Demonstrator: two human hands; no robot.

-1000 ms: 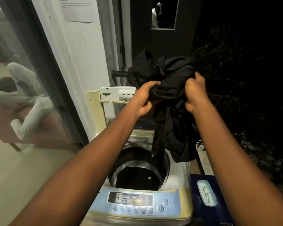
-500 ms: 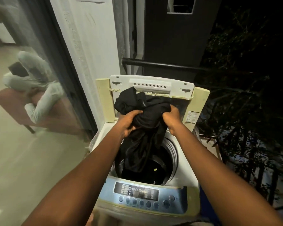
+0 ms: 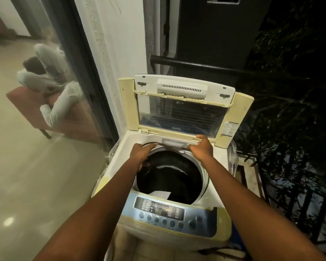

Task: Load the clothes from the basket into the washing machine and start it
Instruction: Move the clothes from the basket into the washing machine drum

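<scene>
While the lid (image 3: pixel 181 108) of the washing machine (image 3: pixel 211 189) stood folded upright at the back, I had both hands over the far rim of the drum opening. My left hand (image 3: pixel 141 153) rested on the left part of that rim, its fingers curled down over the edge toward the drum (image 3: pixel 203 178); I could not tell whether they pinched any cloth. My right hand (image 3: pixel 202 147) lay palm down on the ledge just below the lid's hinge, fingers loosely spread and holding nothing. Dark clothes (image 3: pixel 169 174) filled the inside of the drum, nearly black against its wall, and a pale piece of fabric (image 3: pixel 160 194) showed at the near edge of the opening, just above the control panel (image 3: pixel 169 210). That panel ran across the front of the machine, blue, with a dark display and a row of round buttons (image 3: pixel 164 221) beneath it. To the left of the machine stood a white wall (image 3: pixel 120 44) and a glass door (image 3: pixel 36 110), in whose pane a seated figure in pale clothing appeared. A black railing (image 3: pixel 196 65) crossed behind the lid, with dark foliage (image 3: pixel 294 91) to the right. No basket was visible to me.
</scene>
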